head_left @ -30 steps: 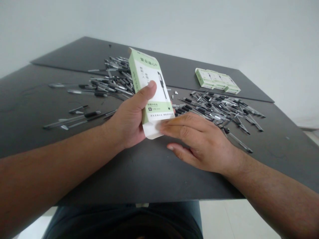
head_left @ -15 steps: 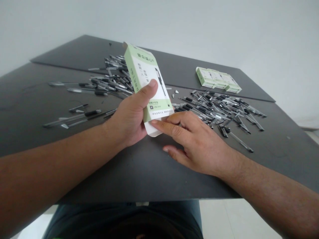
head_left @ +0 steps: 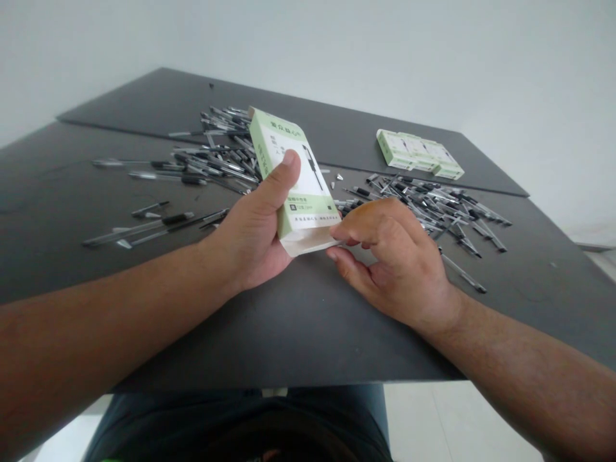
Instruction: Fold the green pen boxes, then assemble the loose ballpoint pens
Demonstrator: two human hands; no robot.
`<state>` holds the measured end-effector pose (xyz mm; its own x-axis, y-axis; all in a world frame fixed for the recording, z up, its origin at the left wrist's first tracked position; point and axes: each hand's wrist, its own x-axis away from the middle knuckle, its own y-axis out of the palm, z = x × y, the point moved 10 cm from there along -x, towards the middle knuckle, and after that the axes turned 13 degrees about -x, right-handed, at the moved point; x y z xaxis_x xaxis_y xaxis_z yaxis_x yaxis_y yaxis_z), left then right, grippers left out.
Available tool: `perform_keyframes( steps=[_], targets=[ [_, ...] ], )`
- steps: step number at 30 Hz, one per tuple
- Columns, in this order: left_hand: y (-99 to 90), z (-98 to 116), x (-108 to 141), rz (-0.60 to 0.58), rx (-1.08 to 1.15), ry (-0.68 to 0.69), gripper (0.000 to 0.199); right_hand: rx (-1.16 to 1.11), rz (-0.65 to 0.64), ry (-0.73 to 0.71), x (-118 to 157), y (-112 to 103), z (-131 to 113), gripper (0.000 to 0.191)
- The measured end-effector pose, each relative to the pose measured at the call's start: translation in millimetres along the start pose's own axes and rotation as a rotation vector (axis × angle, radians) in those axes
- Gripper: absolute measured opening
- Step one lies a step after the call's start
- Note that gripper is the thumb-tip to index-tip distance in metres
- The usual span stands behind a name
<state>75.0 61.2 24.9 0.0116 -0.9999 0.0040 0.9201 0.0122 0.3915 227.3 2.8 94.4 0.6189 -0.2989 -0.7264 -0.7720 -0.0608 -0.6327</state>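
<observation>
A green and white pen box (head_left: 308,199) with a pen printed on its face is tilted above the table, its near end towards me. My left hand (head_left: 260,224) grips it from the left, thumb lying across the printed face and the other fingers underneath. At the near end a white flap (head_left: 310,244) sticks out from the box. My right hand (head_left: 394,263) pinches the right corner of that flap between thumb and fingers. What the box holds inside is hidden.
Loose black-and-clear pens lie in a left pile (head_left: 216,160) and a right pile (head_left: 428,205) on the dark table (head_left: 289,333). Several similar boxes (head_left: 418,154) lie side by side at the back right. Small pen tips (head_left: 339,177) lie between the piles.
The box has been lowered and tipped flatter. My right hand has shifted from the flap's middle to its right corner, fingers more curled, and the flap now angles upward.
</observation>
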Motion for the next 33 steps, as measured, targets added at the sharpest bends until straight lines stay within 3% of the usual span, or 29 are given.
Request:
perform_keyframes(
  steps=[4, 15, 22, 33],
  targets=[
    [1.5, 0.7, -0.4, -0.043, -0.019, 0.023, 0.032, 0.034, 0.03, -0.007, 0.8, -0.9, 1.0, 0.018],
    [3.1, -1.3, -2.0, -0.047, 0.032, 0.029, 0.03, 0.102, 0.021, -0.006, -1.7, -0.5, -0.5, 0.024],
    [3.9, -2.9, -1.0, -0.048, 0.087, 0.015, 0.034, 0.139, 0.035, -0.088, 1.4, -0.7, -1.9, 0.026],
    [7.2, 0.5, 0.9, -0.071, 0.089, 0.043, 0.034, 0.156, 0.008, -0.067, 1.7, -0.2, -3.2, 0.028]
  ],
)
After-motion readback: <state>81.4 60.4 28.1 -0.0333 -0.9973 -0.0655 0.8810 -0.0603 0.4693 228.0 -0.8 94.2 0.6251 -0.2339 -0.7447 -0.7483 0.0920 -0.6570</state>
